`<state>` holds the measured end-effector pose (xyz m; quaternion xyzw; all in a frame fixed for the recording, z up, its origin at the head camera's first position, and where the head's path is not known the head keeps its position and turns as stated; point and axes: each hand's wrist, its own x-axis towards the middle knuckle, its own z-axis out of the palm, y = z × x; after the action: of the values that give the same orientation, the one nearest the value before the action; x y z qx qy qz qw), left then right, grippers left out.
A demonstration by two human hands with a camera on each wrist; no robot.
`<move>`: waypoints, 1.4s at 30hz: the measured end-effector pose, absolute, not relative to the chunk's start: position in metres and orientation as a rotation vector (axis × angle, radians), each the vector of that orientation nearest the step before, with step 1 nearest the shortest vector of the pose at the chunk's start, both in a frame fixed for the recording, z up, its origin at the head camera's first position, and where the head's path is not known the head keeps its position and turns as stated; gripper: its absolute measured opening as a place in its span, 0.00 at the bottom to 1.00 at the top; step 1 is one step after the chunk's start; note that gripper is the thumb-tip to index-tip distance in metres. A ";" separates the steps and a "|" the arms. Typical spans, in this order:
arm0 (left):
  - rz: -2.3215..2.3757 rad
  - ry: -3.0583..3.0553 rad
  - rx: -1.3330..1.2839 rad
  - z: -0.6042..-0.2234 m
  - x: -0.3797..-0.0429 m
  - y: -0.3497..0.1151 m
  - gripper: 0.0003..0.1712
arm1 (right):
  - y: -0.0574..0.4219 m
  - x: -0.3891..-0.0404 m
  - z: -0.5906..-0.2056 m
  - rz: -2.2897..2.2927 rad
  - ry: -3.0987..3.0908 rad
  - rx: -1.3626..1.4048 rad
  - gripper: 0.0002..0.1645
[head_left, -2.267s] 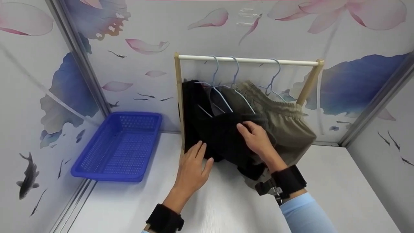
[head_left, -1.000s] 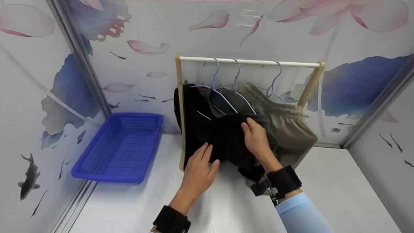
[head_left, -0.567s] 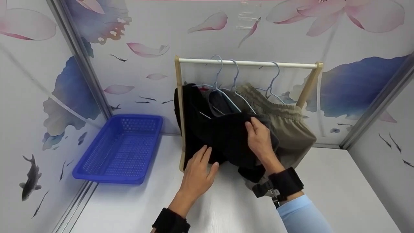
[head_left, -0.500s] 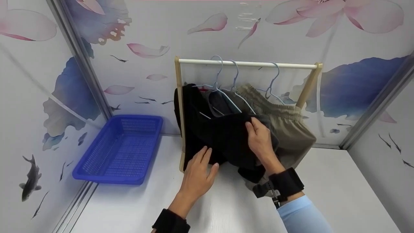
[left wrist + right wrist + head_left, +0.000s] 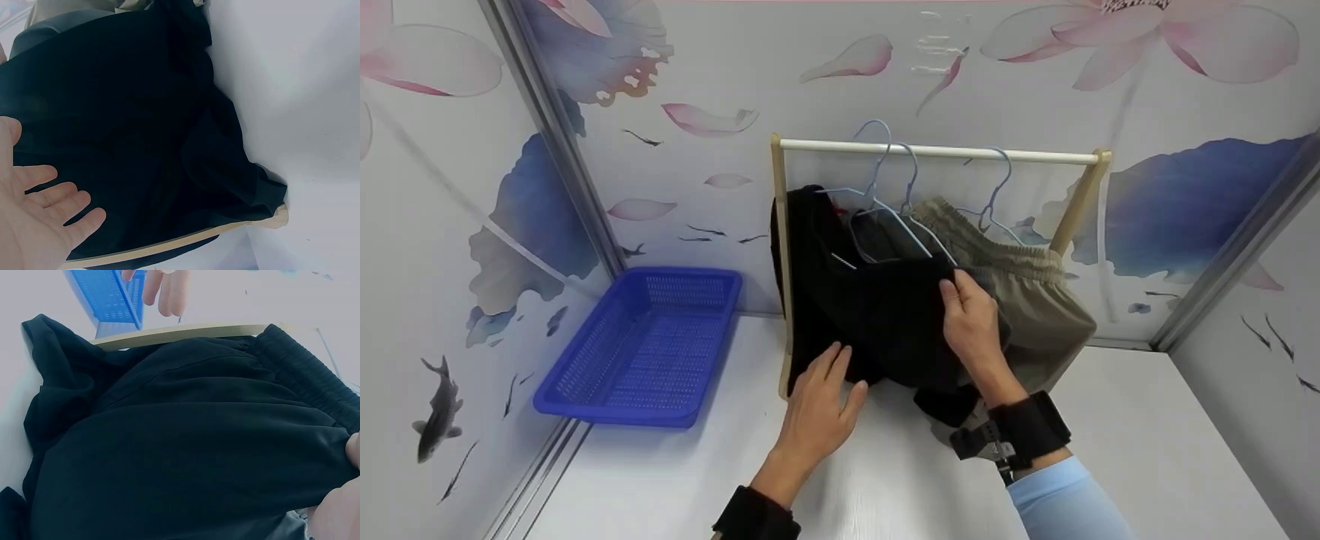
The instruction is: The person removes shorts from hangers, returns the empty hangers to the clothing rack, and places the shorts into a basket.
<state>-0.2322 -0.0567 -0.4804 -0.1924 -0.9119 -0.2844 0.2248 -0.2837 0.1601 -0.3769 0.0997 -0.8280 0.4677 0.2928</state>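
Black trousers (image 5: pixel 885 315) with a gathered waistband (image 5: pixel 304 371) hang on a light blue wire hanger (image 5: pixel 877 169) at the left of the rack. My right hand (image 5: pixel 971 319) pinches the trousers' top edge near the hanger's right end, thumb in front. My left hand (image 5: pixel 817 409) is open, fingers spread at the front of the black cloth. In the left wrist view that hand (image 5: pixel 39 208) has nothing between its fingers. The hanger's hook stands above the rail. Behind the black cloth are a grey garment (image 5: pixel 885 232) and khaki shorts (image 5: pixel 1035 300), with two more hangers.
A clothes rack with a white rail (image 5: pixel 960 152) and wooden posts (image 5: pixel 1084 202) stands on the white table (image 5: pixel 885 480) against a printed wall. A blue plastic basket (image 5: pixel 660 360) sits to its left. The black cloth bulges past the rack's left post (image 5: pixel 784 277).
The front hanger's hook has slid right along the rail and risen above it. My right hand, now pinching the black trousers, has moved slightly right with their edge. My left hand has shifted slightly right.
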 end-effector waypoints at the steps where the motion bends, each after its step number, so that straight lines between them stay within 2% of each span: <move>1: -0.778 -2.516 -0.530 -0.481 -0.232 -0.057 0.35 | 0.160 -0.284 -0.377 1.244 -2.200 0.261 0.16; 28: -0.822 -2.524 -0.524 -0.484 -0.233 -0.055 0.35 | 0.181 -0.281 -0.397 1.297 -2.135 0.275 0.13; 42: -0.836 -2.479 -0.505 -0.487 -0.233 -0.060 0.35 | 0.185 -0.259 -0.412 1.282 -2.162 0.289 0.11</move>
<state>-0.2326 -0.0604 -0.4868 -0.1841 -0.9041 -0.3050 0.2360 -0.2589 0.1851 -0.4119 0.1090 -0.8149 0.4831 0.3010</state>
